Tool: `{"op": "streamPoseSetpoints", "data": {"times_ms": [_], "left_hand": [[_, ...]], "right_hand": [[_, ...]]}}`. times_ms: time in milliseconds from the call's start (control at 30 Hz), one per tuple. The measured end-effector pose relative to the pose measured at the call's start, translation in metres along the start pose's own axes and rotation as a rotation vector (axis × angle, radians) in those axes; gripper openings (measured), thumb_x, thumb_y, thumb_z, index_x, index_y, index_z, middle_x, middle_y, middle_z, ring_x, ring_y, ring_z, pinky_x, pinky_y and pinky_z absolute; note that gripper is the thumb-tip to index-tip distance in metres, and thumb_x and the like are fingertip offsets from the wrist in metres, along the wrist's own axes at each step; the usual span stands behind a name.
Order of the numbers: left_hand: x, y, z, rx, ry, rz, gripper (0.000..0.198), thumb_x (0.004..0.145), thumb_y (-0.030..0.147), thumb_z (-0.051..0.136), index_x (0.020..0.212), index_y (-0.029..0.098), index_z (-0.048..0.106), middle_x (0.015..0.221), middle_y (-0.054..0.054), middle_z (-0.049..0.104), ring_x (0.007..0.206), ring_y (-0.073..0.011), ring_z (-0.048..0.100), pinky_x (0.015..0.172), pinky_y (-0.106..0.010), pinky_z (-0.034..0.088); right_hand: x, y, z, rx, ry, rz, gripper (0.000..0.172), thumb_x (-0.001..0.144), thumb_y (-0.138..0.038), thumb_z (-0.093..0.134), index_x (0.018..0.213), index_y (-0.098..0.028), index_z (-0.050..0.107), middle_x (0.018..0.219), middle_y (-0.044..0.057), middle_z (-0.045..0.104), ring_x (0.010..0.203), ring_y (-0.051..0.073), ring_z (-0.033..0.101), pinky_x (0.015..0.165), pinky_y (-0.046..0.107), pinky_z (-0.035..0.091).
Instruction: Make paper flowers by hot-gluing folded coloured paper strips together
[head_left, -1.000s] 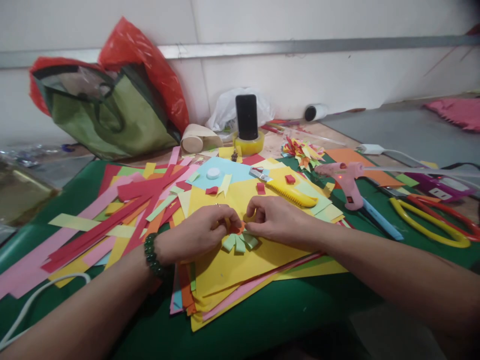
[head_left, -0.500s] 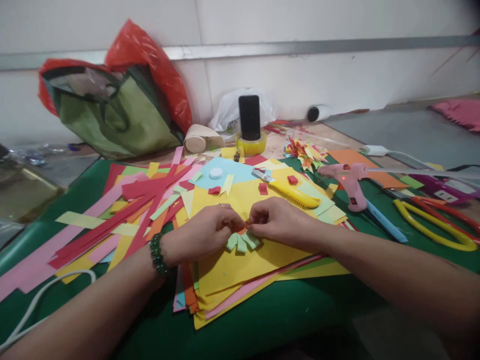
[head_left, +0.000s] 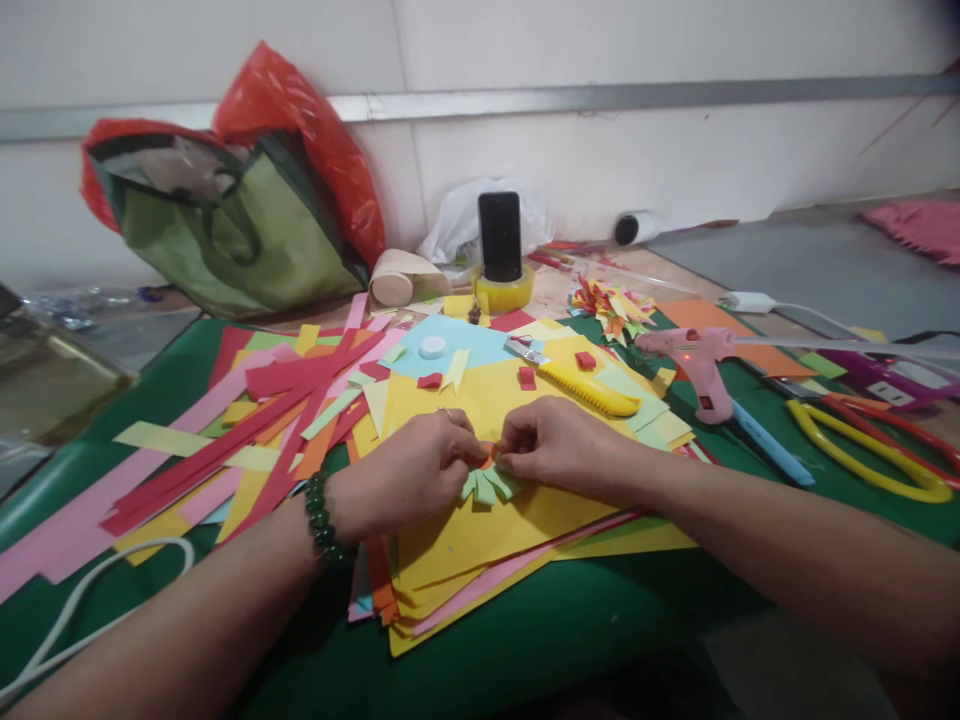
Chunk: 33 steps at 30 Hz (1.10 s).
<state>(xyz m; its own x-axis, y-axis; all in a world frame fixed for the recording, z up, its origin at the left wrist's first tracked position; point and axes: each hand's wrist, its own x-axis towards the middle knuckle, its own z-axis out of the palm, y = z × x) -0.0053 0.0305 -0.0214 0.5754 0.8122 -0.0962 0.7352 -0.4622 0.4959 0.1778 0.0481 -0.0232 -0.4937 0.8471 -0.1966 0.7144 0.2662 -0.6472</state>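
Both hands meet over a small paper flower (head_left: 489,486) with pale green petals and an orange centre, which lies on a stack of yellow paper (head_left: 517,540). My left hand (head_left: 436,450) has its fingers bent, with the index fingertip at the orange centre. The fingers of my right hand (head_left: 544,438) are pinched together at the flower's right edge. Part of the flower is hidden beneath the fingers. Small folded red paper pieces (head_left: 527,378) and a yellow utility knife (head_left: 589,388) lie just beyond the hands.
Coloured paper strips (head_left: 255,430) spread over the green mat at left. At right are a pink glue gun (head_left: 701,365) and yellow-handled scissors (head_left: 862,450). A phone (head_left: 499,235) stands in a tape roll (head_left: 514,290) at the back. A green bag (head_left: 240,230) leans against the wall.
My left hand has shifted slightly, its index finger now straighter and pointing onto the orange centre. My right hand stays almost in place at the flower.
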Motion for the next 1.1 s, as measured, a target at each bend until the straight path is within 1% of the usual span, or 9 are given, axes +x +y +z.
{"op": "streamPoseSetpoints", "data": {"times_ms": [300,467,567,633,733,833,933,1033,1100], "left_hand": [[0.0,0.002,0.0,0.028,-0.001,0.001,0.037,0.072,0.002,0.043,0.082,0.016,0.075,0.086,-0.005,0.066,0.075,-0.0141,0.061,0.07,-0.025,0.046],[0.0,0.001,-0.001,0.009,0.008,0.006,0.035,0.072,0.003,0.043,0.077,0.017,0.074,0.086,-0.004,0.066,0.075,-0.0138,0.06,0.069,-0.024,0.046],[0.0,0.0,0.0,-0.011,0.009,-0.001,0.036,0.072,0.003,0.043,0.08,0.017,0.075,0.086,-0.004,0.065,0.075,-0.0136,0.061,0.069,-0.024,0.046],[0.0,-0.001,0.001,-0.025,0.008,-0.002,0.038,0.072,0.002,0.042,0.083,0.017,0.075,0.087,-0.004,0.065,0.076,-0.0134,0.061,0.071,-0.024,0.047],[0.0,0.0,0.0,-0.041,0.004,-0.011,0.039,0.071,0.001,0.042,0.085,0.017,0.075,0.088,-0.004,0.066,0.077,-0.0133,0.061,0.072,-0.024,0.047],[0.0,0.001,-0.001,-0.047,-0.008,-0.025,0.039,0.071,0.002,0.042,0.085,0.016,0.075,0.089,-0.004,0.066,0.077,-0.0137,0.061,0.073,-0.025,0.047],[0.0,0.002,-0.002,-0.048,-0.017,-0.029,0.037,0.072,0.002,0.042,0.084,0.016,0.075,0.089,-0.004,0.066,0.077,-0.0141,0.061,0.073,-0.026,0.047],[-0.001,0.001,-0.002,-0.045,-0.017,-0.03,0.037,0.072,0.002,0.041,0.083,0.016,0.074,0.089,-0.005,0.065,0.078,-0.0145,0.061,0.073,-0.026,0.047],[-0.001,0.001,-0.001,-0.044,-0.017,-0.028,0.037,0.072,0.002,0.041,0.082,0.016,0.074,0.089,-0.004,0.065,0.078,-0.0146,0.061,0.073,-0.026,0.047]], "right_hand": [[0.0,-0.001,0.0,-0.014,-0.006,0.011,0.006,0.07,-0.014,0.063,0.068,-0.016,0.068,0.065,0.001,0.067,0.06,0.012,0.056,0.052,0.022,0.033],[0.0,0.004,0.0,0.017,-0.005,-0.051,0.009,0.074,-0.02,0.059,0.068,-0.016,0.064,0.066,0.0,0.064,0.06,0.011,0.053,0.051,0.022,0.031],[0.001,0.007,-0.001,-0.004,-0.008,-0.093,0.015,0.079,-0.025,0.057,0.069,-0.016,0.063,0.066,0.001,0.063,0.059,0.01,0.051,0.05,0.023,0.029],[0.0,0.008,-0.004,-0.04,-0.009,-0.115,0.017,0.08,-0.025,0.054,0.07,-0.015,0.065,0.065,0.001,0.062,0.058,0.01,0.05,0.05,0.023,0.028],[-0.002,0.008,-0.009,-0.072,-0.016,-0.177,0.017,0.077,-0.017,0.054,0.078,-0.016,0.071,0.071,0.001,0.064,0.062,0.011,0.05,0.054,0.023,0.031],[-0.007,0.007,-0.013,-0.124,-0.038,-0.279,0.027,0.075,-0.011,0.053,0.089,-0.019,0.076,0.08,0.002,0.064,0.068,0.012,0.052,0.062,0.023,0.034],[-0.01,0.007,-0.014,-0.222,-0.057,-0.305,0.033,0.079,-0.01,0.051,0.097,-0.021,0.076,0.08,0.003,0.061,0.068,0.013,0.051,0.064,0.024,0.034],[-0.011,0.007,-0.012,-0.302,-0.072,-0.317,0.034,0.082,-0.012,0.049,0.102,-0.022,0.075,0.079,0.004,0.06,0.068,0.014,0.051,0.064,0.025,0.033],[-0.011,0.007,-0.01,-0.363,-0.075,-0.337,0.034,0.085,-0.014,0.048,0.103,-0.023,0.075,0.078,0.004,0.06,0.066,0.013,0.05,0.061,0.025,0.031]]}}
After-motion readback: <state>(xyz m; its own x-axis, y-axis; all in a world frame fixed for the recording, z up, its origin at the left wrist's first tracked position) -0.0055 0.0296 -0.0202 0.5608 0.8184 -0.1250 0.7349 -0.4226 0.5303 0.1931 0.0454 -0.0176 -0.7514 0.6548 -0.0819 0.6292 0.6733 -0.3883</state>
